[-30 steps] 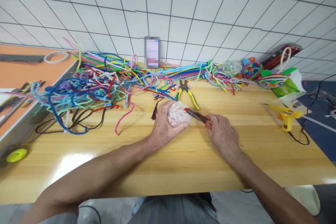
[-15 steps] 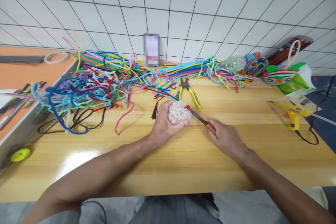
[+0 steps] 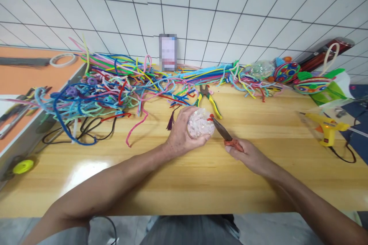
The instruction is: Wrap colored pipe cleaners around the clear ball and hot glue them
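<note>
My left hand (image 3: 184, 132) is wrapped round a clear ball (image 3: 200, 123) filled with pale, shiny shreds. In my right hand (image 3: 248, 155) is a pair of scissors (image 3: 222, 128) with orange handles and dark metal blades that look closed together. Their tips meet a small red fuzzy piece (image 3: 211, 117) at the ball's right side; whether it is fixed to the ball I cannot tell. Just behind the ball lie yellow-green pliers (image 3: 211, 101) with their handles spread. A dark purple tassel (image 3: 170, 120) rests beside my left hand.
Tangled pipe cleaners (image 3: 94, 95) heap at the left, with straight bundles (image 3: 207, 74) along the wall. A phone (image 3: 168, 51) leans there. Decorated balls (image 3: 286, 72) stand at the back right. A yellow glue gun (image 3: 327, 126) lies on the right of the wooden table (image 3: 161, 183).
Both hands have shifted slightly right with the ball and scissors. The scissors have turned so their blades look broader and steeper, tips still at the red piece.
</note>
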Demonstrator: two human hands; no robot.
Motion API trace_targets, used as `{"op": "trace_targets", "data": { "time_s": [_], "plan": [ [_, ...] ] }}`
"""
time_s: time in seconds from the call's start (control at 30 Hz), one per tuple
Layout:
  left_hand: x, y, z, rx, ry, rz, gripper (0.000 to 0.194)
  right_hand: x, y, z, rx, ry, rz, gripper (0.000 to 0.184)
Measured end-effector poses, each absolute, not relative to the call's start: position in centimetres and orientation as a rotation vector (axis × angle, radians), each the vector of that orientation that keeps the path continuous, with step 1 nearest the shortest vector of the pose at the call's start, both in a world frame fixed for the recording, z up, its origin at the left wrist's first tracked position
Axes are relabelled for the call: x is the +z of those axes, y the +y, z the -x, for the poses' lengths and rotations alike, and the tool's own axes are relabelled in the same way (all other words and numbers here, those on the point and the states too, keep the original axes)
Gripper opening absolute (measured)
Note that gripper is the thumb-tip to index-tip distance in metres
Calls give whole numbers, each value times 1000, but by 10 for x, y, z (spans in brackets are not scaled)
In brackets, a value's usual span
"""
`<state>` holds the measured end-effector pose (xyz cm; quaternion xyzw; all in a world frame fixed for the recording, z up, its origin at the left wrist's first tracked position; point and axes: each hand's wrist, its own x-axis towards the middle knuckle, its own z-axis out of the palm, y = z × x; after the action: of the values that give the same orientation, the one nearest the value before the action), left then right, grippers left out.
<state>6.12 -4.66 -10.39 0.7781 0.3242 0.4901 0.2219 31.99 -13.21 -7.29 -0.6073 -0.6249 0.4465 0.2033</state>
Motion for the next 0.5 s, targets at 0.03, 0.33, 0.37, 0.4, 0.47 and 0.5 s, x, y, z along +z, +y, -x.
{"op": "trace_targets", "data": {
  "time_s": [0.03, 0.33, 0.37, 0.4, 0.47, 0.5],
  "plan": [
    [-103, -45, -60, 1346, 876, -2179, 83, -73, -133, -321, 1274, -1725, 1695, 37],
    [-89, -46, -60, 1324, 810, -2307, 89, -81, -141, -324, 1396, -1643, 1607, 42],
    [-87, -46, -60, 1298, 814, -2322, 90, -81, -142, -323, 1399, -1639, 1604, 43],
    [-85, -46, -60, 1268, 820, -2338, 91, -80, -142, -323, 1403, -1635, 1605, 43],
    [-81, -46, -59, 1218, 824, -2359, 93, -80, -143, -322, 1400, -1630, 1612, 45],
    [-79, -46, -58, 1202, 815, -2364, 93, -80, -143, -322, 1396, -1634, 1613, 45]
  ]
}}
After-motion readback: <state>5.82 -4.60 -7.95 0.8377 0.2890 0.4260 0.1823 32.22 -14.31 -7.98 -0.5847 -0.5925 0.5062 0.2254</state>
